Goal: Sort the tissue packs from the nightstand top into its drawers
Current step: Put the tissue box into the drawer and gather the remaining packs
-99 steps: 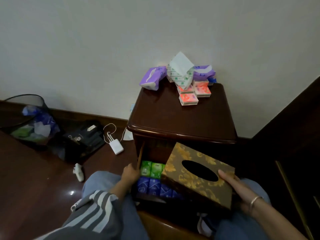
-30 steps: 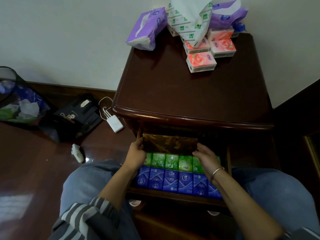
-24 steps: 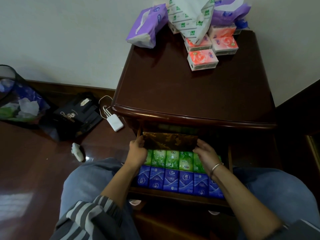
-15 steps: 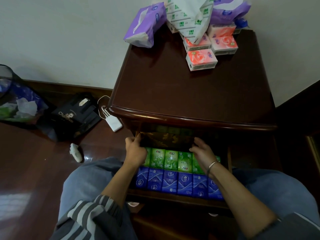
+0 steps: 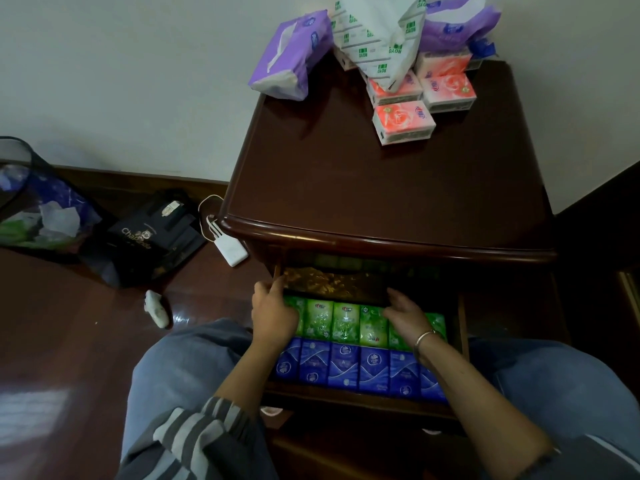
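Observation:
The dark wooden nightstand (image 5: 381, 202) has its top drawer (image 5: 363, 401) pulled out, filled with a row of green packs (image 5: 343, 323) and a row of blue packs (image 5: 343, 368). A brown and gold tissue box (image 5: 332, 284) lies at the back of the drawer, mostly under the top. My left hand (image 5: 273, 313) holds its left end and my right hand (image 5: 405, 315) touches its right end. On the nightstand top at the back stand pink packs (image 5: 403, 123), purple packs (image 5: 291, 57) and a white and green pack (image 5: 377, 32).
On the floor to the left lie a white charger (image 5: 232, 252), a black bag (image 5: 149, 237), a small white object (image 5: 156, 308) and a mesh bin (image 5: 34, 209) with rubbish. My knees frame the drawer. A dark panel (image 5: 602, 237) stands to the right.
The brown and gold box went from my lap into the drawer and both hands have slid it further back under the nightstand top.

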